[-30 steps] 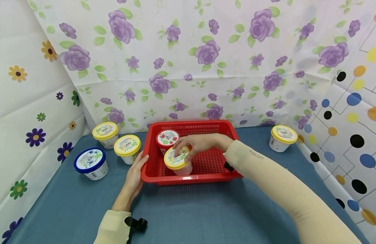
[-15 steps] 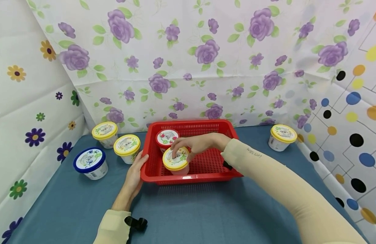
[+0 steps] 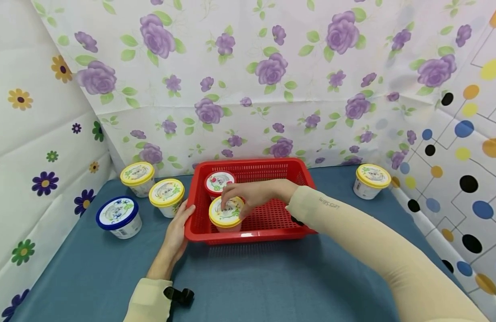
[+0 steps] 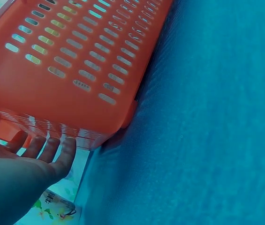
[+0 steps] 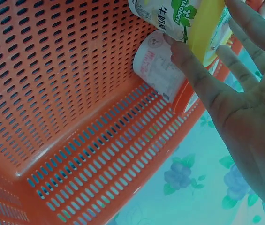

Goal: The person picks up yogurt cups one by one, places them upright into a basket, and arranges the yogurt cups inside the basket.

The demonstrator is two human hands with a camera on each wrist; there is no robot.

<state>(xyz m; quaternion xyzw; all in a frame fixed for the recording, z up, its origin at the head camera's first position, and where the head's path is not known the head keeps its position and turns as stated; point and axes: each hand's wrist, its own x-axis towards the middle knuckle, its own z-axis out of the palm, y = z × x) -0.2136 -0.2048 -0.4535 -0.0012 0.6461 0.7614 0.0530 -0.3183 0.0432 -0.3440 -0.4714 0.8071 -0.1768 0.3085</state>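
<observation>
A red perforated basket stands on the table. My left hand grips its left end, thumb at the rim; the left wrist view shows the fingers against the outer wall. Inside the basket, my right hand holds a white tub with a yellow lid, fingers over the lid and thumb at its side. In the right wrist view the thumb lies along this tub. Just behind it, in the basket's back left corner, sits a red-lidded tub, partly covered by the right hand.
Left of the basket stand two yellow-lidded tubs, one at the back and one nearer, plus a blue-lidded tub. Another yellow-lidded tub is at the far right. A flowered cloth hangs behind the blue-covered table.
My right hand has shifted the yellow-lidded tub a little to the left within the basket, in front of the red-lidded one. The left hand stays on the basket's end.
</observation>
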